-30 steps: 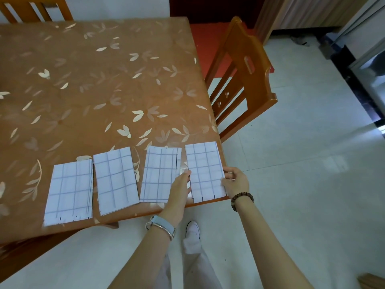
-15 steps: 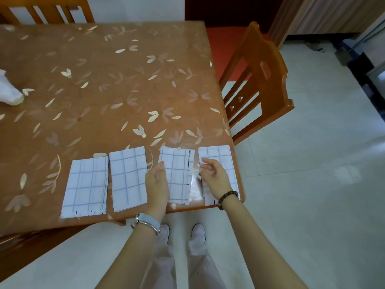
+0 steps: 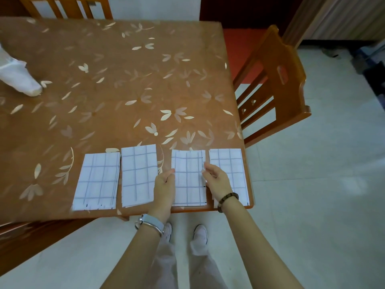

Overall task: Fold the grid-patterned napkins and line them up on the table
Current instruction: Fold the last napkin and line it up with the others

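4 napkins (image 3: 96,180) in row at table (image 3: 125,90) near edge. L hand (image 3: 164,184) & R hand (image 3: 216,180) flank 3rd napkin (image 3: 188,178), fingers bent; pinch vs touch unclear. Risk: a nudge slides it off the edge or skews the row.

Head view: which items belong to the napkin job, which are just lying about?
Job: four folded white grid-patterned napkins, leftmost, second, third, rightmost; left hand and right hand at the third's side edges; brown leaf-patterned table.
Lying about: crumpled white bag-like thing; wooden chair at right; wooden chair at far side.
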A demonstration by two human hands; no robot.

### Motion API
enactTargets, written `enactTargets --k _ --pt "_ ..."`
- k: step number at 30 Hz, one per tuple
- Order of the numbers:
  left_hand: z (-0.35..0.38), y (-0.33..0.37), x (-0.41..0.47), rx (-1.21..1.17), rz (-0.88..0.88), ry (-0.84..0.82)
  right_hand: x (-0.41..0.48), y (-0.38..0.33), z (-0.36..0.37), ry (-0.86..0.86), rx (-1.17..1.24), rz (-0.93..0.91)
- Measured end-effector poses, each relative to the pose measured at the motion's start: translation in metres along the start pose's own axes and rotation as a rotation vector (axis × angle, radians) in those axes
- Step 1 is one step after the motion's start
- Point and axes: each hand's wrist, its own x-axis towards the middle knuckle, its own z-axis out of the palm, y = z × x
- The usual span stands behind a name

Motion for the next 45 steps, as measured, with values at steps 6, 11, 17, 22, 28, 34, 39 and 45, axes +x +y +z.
enactTargets --k 6,11,17,22,28,34,39,45 --pt "0.011 -0.007 -0.001 -0.048 -0.091 -0.027 -0.001 0.000 -0.011 0.008 -0.010 -0.009" --pt "0.013 -0.008 -0.004 -0.078 -0.069 -0.028 0.001 0.005 -0.016 0.012 -0.012 -0.008" --pt "0.012 -0.010 -0.001 -0.071 -0.080 -0.029 0.003 0.004 -0.015 -0.001 -0.021 -0.007" --pt "0.011 -0.012 0.001 -0.079 -0.100 -0.012 0.004 0.001 -0.014 -0.013 -0.042 -0.005" --pt "0.007 -0.006 -0.006 -0.112 0.066 0.175 0.003 -0.007 -0.007 0.059 -0.072 -0.133" --pt "-0.033 -0.001 -0.002 -0.061 0.139 0.459 0.002 -0.029 0.021 -0.065 -0.001 -0.159" --pt "-0.075 -0.017 0.014 0.006 0.072 0.448 0.000 -0.030 0.071 -0.205 0.014 -0.016" --pt "-0.097 -0.019 0.021 0.010 0.066 0.438 -0.009 -0.025 0.112 -0.269 -0.040 0.032"
